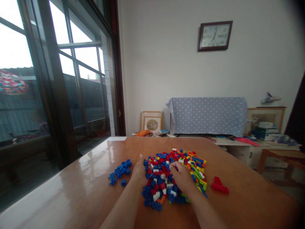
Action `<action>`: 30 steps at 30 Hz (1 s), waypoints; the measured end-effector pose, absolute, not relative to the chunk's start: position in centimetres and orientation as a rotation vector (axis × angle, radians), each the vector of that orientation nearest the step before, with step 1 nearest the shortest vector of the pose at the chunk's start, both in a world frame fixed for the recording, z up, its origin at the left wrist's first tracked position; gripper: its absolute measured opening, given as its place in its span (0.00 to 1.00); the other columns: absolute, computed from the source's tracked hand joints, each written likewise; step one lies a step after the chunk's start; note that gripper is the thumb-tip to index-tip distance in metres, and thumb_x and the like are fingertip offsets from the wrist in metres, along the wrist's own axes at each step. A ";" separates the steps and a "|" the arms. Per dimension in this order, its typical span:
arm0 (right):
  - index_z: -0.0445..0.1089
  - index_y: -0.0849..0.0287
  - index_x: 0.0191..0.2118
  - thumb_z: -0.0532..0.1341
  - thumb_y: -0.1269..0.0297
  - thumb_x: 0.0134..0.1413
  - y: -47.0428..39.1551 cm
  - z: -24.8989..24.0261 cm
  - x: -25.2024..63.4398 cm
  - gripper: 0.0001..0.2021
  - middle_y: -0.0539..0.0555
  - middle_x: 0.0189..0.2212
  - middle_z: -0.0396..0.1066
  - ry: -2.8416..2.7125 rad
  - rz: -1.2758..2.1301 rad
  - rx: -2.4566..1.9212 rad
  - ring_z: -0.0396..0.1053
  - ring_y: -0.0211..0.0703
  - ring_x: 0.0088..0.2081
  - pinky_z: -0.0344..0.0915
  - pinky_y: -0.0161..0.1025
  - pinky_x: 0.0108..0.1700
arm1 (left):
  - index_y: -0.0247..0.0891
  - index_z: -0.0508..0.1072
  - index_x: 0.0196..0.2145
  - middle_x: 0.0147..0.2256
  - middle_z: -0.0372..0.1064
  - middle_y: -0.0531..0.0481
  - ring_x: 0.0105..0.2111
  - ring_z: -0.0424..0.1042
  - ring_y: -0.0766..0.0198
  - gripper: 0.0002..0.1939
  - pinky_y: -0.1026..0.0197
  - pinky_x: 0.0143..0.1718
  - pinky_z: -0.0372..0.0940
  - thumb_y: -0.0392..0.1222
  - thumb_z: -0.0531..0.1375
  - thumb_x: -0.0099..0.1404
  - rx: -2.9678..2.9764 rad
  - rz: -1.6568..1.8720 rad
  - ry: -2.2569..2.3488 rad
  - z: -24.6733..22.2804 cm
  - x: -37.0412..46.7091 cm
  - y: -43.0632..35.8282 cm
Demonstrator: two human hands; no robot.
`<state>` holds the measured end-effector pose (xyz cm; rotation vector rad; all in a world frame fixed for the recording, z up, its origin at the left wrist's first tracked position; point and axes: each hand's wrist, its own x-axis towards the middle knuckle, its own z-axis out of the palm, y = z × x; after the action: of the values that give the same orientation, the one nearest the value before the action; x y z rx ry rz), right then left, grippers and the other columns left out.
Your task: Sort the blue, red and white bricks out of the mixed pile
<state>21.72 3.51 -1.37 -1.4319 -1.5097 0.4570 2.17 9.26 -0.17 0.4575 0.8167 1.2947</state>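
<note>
So there's a big messy pile of toy bricks [163, 183] on the shiny wooden table [90, 197], mostly blue and red close in, more yellow, orange and green toward the far right. Individual bricks point every which way. The left hand [138, 172] is upright along the pile's left edge, fingertips pointing away from the person; its grip is hidden, can't tell how open it is or if it's got anything. The right hand [181, 176] is over the middle, fingers curled in, but can't tell if the tips meet or pinch a brick. Left of the pile, the joined blue piece [120, 170] runs long-ways from near left to far right, loose blue brick [123, 183] just beside it. Off right, the red piece [220, 186] lies mostly crosswise, right end angled nearer, stub pointing away.
</note>
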 end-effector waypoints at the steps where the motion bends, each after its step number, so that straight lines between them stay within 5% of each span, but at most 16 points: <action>1: 0.69 0.56 0.30 0.53 0.55 0.61 3.3 -1.2 21.4 0.14 0.49 0.24 0.71 -1.535 0.449 -1.422 0.68 0.42 0.28 0.58 0.36 0.31 | 0.38 0.66 0.30 0.20 0.61 0.57 0.17 0.61 0.70 0.24 0.69 0.18 0.59 0.64 0.57 0.66 0.445 1.314 0.801 -0.2 2.3 9.3; 14: 0.73 0.54 0.44 0.56 0.56 0.60 1.2 0.0 18.8 0.13 0.50 0.29 0.74 -1.716 0.457 -1.323 0.70 0.42 0.31 0.60 0.36 0.33 | 0.37 0.65 0.31 0.23 0.60 0.54 0.17 0.58 0.70 0.23 0.69 0.16 0.51 0.60 0.50 0.72 0.379 1.298 0.665 0.6 2.9 8.5; 19: 0.73 0.55 0.41 0.56 0.56 0.61 1.0 0.2 18.9 0.12 0.50 0.30 0.74 -1.711 0.473 -1.300 0.70 0.41 0.32 0.60 0.36 0.33 | 0.36 0.67 0.35 0.25 0.63 0.52 0.18 0.61 0.69 0.20 0.69 0.16 0.52 0.55 0.48 0.74 0.314 1.278 0.676 0.6 2.4 8.7; 26: 0.72 0.55 0.36 0.54 0.56 0.63 1.3 0.1 19.5 0.12 0.48 0.26 0.71 -1.714 0.445 -1.306 0.68 0.40 0.29 0.57 0.36 0.31 | 0.35 0.66 0.33 0.28 0.66 0.51 0.20 0.65 0.71 0.04 0.70 0.17 0.55 0.32 0.54 0.68 0.180 1.343 0.674 0.5 0.6 9.6; 30: 0.71 0.55 0.35 0.53 0.55 0.63 1.4 0.0 19.7 0.13 0.47 0.24 0.69 -1.708 0.455 -1.290 0.67 0.41 0.28 0.58 0.36 0.31 | 0.36 0.63 0.33 0.32 0.68 0.49 0.19 0.63 0.73 0.08 0.71 0.17 0.54 0.36 0.51 0.72 0.096 1.442 0.651 0.0 -0.6 10.3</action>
<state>19.73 1.38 -0.04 -1.2903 -1.7080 0.4554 -0.61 10.27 0.02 0.0955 0.6505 1.4419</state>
